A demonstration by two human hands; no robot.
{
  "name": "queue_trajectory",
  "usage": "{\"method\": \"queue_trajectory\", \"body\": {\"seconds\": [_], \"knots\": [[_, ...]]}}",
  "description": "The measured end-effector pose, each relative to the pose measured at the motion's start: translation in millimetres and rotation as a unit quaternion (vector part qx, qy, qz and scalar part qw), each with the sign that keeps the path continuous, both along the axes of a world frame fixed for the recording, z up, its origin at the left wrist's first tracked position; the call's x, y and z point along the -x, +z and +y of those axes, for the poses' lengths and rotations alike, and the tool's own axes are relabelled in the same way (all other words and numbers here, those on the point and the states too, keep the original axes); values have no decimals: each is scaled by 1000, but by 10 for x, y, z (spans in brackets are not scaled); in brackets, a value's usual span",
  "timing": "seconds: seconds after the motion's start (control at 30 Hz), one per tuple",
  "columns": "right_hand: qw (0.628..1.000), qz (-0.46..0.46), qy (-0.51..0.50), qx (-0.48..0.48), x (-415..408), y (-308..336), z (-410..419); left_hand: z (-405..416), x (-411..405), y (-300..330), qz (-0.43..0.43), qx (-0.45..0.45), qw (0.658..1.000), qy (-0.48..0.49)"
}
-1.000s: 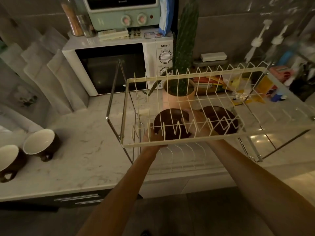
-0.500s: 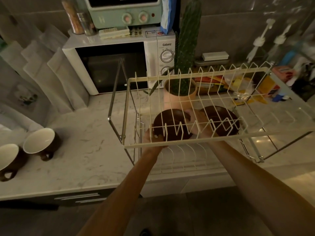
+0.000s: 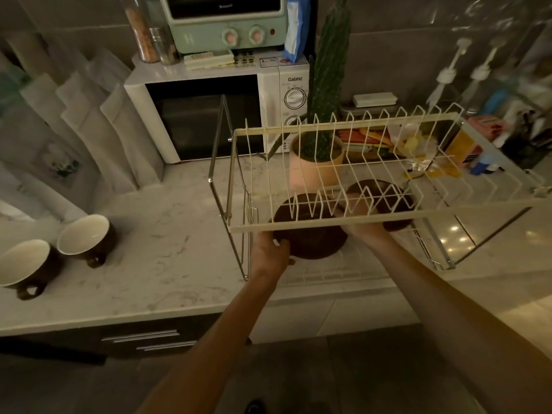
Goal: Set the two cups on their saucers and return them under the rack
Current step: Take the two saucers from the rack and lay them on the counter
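Note:
Two dark brown saucers lie under the cream wire rack (image 3: 385,216). My left hand (image 3: 270,254) grips the near rim of the left saucer (image 3: 310,240), which now sticks out past the rack's front bar. My right hand (image 3: 357,212) is under the rack, its fingers on the left edge of the right saucer (image 3: 388,201); the rack wires partly hide it. Two brown cups with white insides stand apart on the counter at the far left: one cup (image 3: 83,237) nearer the rack and the other cup (image 3: 25,264) at the frame edge.
A cactus in a pink pot (image 3: 316,165) stands behind the saucers. A white microwave (image 3: 209,115) with a green mini oven on top sits at the back. Packets and bottles crowd the right rear. The marble counter's front edge (image 3: 149,315) runs below the cups.
Both hands have drawn back toward me. The left saucer has slid forward from under the rack; the right saucer has shifted forward a little too. The cups have not moved.

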State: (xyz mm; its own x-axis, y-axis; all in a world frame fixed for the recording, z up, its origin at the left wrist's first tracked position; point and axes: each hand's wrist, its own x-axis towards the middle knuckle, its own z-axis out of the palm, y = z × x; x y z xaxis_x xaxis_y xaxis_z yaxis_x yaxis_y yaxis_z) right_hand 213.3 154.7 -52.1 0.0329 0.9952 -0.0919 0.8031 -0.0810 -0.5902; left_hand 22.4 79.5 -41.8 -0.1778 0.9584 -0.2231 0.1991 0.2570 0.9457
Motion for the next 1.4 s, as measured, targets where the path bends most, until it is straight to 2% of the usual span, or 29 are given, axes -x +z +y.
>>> {"method": "queue_trajectory", "body": {"seconds": [0.03,0.1,0.2,0.53,0.77,1.0,1.4], "knots": [[1000,-14,-6,-18,25,95,-38,-41,9,-5,1,-4,1000,-12],[1000,-13,-9,-7,64,186,-171,-168,31,55,-1,-12,1000,-29],[998,-59,-24,22,134,337,-429,-335,92,101,0,-19,998,-52],[999,-23,18,28,115,356,-1021,-908,314,38,56,-32,992,-106],[994,-12,46,103,352,347,-1351,-1226,655,3,80,2,991,-112],[983,1,102,150,751,317,-1487,-1426,1122,-124,102,54,989,-96],[980,38,153,124,1745,162,-1419,-1515,2032,-61,98,59,993,3]]}}
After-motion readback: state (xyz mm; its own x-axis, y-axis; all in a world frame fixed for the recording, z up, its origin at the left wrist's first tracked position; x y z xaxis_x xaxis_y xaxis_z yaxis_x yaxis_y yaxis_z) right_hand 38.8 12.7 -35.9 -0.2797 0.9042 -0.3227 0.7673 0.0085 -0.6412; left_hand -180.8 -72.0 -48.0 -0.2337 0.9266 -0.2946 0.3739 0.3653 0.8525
